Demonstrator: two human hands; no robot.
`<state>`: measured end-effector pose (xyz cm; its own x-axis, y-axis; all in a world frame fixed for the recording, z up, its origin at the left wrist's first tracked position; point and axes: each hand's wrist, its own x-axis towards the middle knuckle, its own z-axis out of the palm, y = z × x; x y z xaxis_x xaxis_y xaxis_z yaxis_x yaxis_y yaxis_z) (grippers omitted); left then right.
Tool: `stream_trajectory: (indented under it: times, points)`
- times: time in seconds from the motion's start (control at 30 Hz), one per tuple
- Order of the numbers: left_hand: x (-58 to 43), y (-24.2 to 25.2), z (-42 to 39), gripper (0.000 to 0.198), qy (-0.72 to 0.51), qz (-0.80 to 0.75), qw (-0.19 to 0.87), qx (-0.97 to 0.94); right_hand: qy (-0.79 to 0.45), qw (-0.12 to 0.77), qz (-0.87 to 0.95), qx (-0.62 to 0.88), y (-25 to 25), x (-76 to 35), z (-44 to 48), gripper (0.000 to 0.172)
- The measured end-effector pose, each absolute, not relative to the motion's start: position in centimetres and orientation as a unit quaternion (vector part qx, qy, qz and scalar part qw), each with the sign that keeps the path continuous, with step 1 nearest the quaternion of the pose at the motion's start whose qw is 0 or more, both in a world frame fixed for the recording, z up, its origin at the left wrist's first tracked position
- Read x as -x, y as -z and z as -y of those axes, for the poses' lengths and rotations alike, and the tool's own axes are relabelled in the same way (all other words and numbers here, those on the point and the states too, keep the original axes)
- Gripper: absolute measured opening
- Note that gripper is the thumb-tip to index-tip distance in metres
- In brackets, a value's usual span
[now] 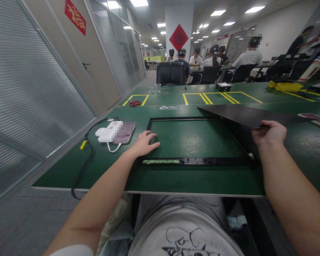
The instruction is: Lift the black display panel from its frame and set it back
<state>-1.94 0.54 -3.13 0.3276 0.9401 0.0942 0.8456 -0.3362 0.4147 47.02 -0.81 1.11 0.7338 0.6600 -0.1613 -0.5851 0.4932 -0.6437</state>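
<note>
A black rectangular frame (194,161) lies flat on the green table (69,167) in front of me, with the green surface showing through its middle. My left hand (144,143) rests on the frame's left side, fingers stretched out flat. My right hand (269,132) grips the near edge of a thin black panel (245,114), which is tilted up over the frame's right side.
A white power strip (108,132) with a black cable and a phone (125,132) lie to the left. Red scissors (134,103), a clear cup (158,87), a small black box (223,86) and a yellow tray (285,86) sit farther back. Several people sit at distant tables.
</note>
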Motion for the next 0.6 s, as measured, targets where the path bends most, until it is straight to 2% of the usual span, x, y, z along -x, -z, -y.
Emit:
stream_trajectory:
  times: [0.17,0.27,0.4,0.5,0.6]
  points:
    - [2.3,3.2,-1.1,0.053,-0.204,-0.569,0.147,-0.783,-0.368,0.861,0.086,0.340,-2.2,-45.2,2.2,0.036]
    - [2.1,3.0,-1.3,0.055,-0.287,-0.558,0.189,-0.755,-0.381,0.858,0.112,0.327,-2.4,-45.1,2.4,0.033]
    - [1.3,2.3,-1.2,0.067,-0.453,-0.514,0.353,-0.637,-0.391,0.862,0.099,0.307,-2.5,-45.0,2.3,0.029]
    - [0.9,1.4,-0.8,0.055,-0.530,-0.482,0.473,-0.513,-0.414,0.854,0.113,0.293,-2.7,-44.7,2.5,0.032]
    - [0.7,0.2,-0.3,0.037,-0.547,-0.457,0.556,-0.427,-0.441,0.838,0.139,0.289,-2.7,-44.1,2.9,0.041]
